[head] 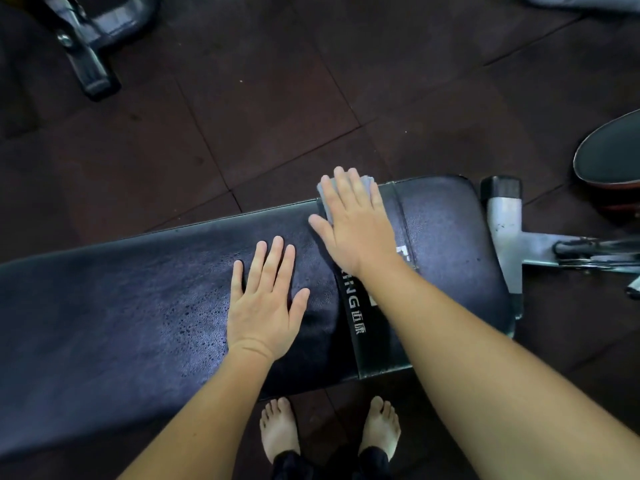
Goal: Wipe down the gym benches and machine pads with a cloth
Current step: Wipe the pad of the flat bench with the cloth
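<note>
A long black padded gym bench (121, 306) runs across the view from left to right, its surface speckled with moisture. A black band with white lettering (356, 317) crosses the pad near its right end. My right hand (356, 223) lies flat on a grey cloth (325, 192), pressing it onto the far edge of the pad by the band; only the cloth's far corners show. My left hand (263, 303) rests flat and empty on the pad, fingers spread, just left of the band.
The bench's grey metal frame (505, 223) sticks out at the right end. Another padded seat (613, 154) sits at the far right. A machine foot (90, 67) stands top left. My bare feet (280, 431) stand on the dark rubber floor tiles (277, 98).
</note>
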`<state>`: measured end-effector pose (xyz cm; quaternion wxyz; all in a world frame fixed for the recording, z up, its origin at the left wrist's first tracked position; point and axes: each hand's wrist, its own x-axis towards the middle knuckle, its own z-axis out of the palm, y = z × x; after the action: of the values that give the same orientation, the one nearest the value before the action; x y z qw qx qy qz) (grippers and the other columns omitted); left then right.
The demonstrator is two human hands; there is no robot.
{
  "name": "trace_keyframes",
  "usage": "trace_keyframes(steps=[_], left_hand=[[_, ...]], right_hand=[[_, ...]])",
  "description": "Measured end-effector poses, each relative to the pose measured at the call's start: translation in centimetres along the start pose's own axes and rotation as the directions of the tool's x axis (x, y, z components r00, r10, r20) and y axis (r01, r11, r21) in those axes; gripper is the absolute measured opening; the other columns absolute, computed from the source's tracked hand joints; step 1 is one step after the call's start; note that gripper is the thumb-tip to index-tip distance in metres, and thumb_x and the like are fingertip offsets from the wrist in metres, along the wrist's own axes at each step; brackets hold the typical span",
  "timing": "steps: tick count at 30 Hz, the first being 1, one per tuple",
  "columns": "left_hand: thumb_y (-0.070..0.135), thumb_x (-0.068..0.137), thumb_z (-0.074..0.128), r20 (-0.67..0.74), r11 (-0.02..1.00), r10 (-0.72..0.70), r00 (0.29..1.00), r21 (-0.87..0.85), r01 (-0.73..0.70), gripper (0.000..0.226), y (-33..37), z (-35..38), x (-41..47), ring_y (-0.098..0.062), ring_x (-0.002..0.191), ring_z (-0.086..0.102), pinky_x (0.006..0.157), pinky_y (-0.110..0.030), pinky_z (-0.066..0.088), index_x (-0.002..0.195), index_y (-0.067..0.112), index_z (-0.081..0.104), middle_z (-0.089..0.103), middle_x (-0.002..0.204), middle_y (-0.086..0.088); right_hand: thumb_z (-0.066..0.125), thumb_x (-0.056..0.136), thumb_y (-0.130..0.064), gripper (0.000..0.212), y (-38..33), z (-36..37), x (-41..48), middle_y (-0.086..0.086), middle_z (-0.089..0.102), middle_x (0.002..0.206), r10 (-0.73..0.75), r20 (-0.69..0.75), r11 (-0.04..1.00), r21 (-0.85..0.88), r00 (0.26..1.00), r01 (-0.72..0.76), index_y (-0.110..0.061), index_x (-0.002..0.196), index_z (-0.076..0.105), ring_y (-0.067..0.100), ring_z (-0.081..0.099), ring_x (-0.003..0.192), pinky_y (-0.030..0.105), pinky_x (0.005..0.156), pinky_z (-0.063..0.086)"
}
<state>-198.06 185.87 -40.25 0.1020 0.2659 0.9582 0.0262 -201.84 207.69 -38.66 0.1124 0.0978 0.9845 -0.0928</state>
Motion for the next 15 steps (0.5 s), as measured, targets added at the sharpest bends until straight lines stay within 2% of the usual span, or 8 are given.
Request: trace_keyframes(steps=[2, 4, 6, 9, 12, 13, 15], left_hand=[[0.056, 0.106, 0.02, 0.0, 1.0, 0.001, 1.0, -0.007, -0.001, 0.07, 0.0, -0.1, 0.0, -0.02, 0.161, 0.003, 0.128, -0.056, 0.011, 0.167, 0.022, 0.015, 0.004, 0.175, 0.004], [0.057, 0.106, 0.018, -0.001, 1.0, 0.0, 1.0, -0.007, 0.0, 0.07, 0.0, -0.2, -0.1, -0.019, 0.161, 0.002, 0.128, -0.056, 0.012, 0.167, 0.022, 0.014, 0.004, 0.175, 0.005], [0.056, 0.106, 0.019, -0.013, 1.0, 0.0, 1.0, -0.005, 0.0, 0.07, 0.1, -0.1, 0.0, -0.019, 0.161, 0.003, 0.128, -0.056, 0.012, 0.166, 0.021, 0.015, 0.005, 0.175, 0.004], [0.055, 0.105, 0.023, -0.031, 1.0, 0.003, 1.0, -0.006, -0.003, 0.07, 0.1, 0.1, 0.0, -0.019, 0.161, 0.003, 0.128, -0.056, 0.011, 0.166, 0.021, 0.016, 0.006, 0.175, 0.004], [0.056, 0.106, 0.02, -0.027, 1.0, 0.002, 1.0, 0.01, -0.001, 0.07, 0.0, 0.3, 0.0, -0.019, 0.161, 0.001, 0.129, -0.055, 0.01, 0.167, 0.022, 0.013, 0.004, 0.175, 0.004], [0.056, 0.105, 0.019, -0.027, 1.0, 0.003, 1.0, 0.01, -0.002, 0.071, 0.0, 0.3, 0.0, -0.019, 0.161, 0.001, 0.129, -0.055, 0.01, 0.167, 0.022, 0.013, 0.004, 0.175, 0.004], [0.056, 0.105, 0.02, -0.034, 1.0, 0.004, 0.999, 0.003, -0.004, 0.071, 0.1, 0.2, 0.0, -0.02, 0.161, 0.003, 0.129, -0.055, 0.01, 0.166, 0.021, 0.014, 0.006, 0.175, 0.004]], right_hand=[[0.018, 0.103, -0.059, 0.073, 1.2, 0.1, -1.7, 0.006, 0.009, 0.172, -0.09, 0.015, 0.996, -0.003, 0.996, 0.09, -0.02, 0.164, 0.015, 0.026, 0.002, 0.159, 0.049, 0.128, 0.004], [0.018, 0.103, -0.059, 0.074, 4.6, -0.3, -2.4, 0.003, 0.0, 0.173, -0.084, 0.031, 0.996, 0.0, 0.996, 0.084, -0.022, 0.165, 0.007, 0.023, -0.004, 0.159, 0.048, 0.129, 0.001], [0.018, 0.102, -0.06, 0.077, 9.2, -0.7, -3.1, 0.004, -0.006, 0.173, 0.044, 0.027, 0.999, -0.013, 0.999, -0.044, -0.019, 0.165, 0.002, 0.022, -0.007, 0.159, 0.047, 0.129, 0.0], [0.014, 0.101, -0.061, 0.08, 14.0, -1.4, -4.8, 0.008, -0.005, 0.173, 0.242, 0.009, 0.97, -0.002, 0.97, -0.242, -0.014, 0.165, 0.002, 0.023, -0.006, 0.159, 0.049, 0.129, 0.006], [0.012, 0.101, -0.063, 0.082, 11.4, -1.5, -4.2, 0.014, -0.003, 0.172, 0.391, -0.032, 0.92, 0.034, 0.92, -0.39, -0.01, 0.164, 0.003, 0.029, -0.005, 0.159, 0.052, 0.128, 0.006], [0.014, 0.102, -0.062, 0.082, 9.4, -1.4, -3.8, 0.016, -0.002, 0.171, 0.389, -0.041, 0.921, 0.031, 0.921, -0.388, -0.01, 0.164, 0.003, 0.032, -0.004, 0.159, 0.053, 0.127, 0.006], [0.02, 0.102, -0.06, 0.08, 4.6, -0.4, -3.8, 0.016, -0.002, 0.172, 0.265, -0.035, 0.964, 0.04, 0.964, -0.264, -0.012, 0.164, 0.005, 0.032, -0.004, 0.159, 0.054, 0.128, 0.004]])
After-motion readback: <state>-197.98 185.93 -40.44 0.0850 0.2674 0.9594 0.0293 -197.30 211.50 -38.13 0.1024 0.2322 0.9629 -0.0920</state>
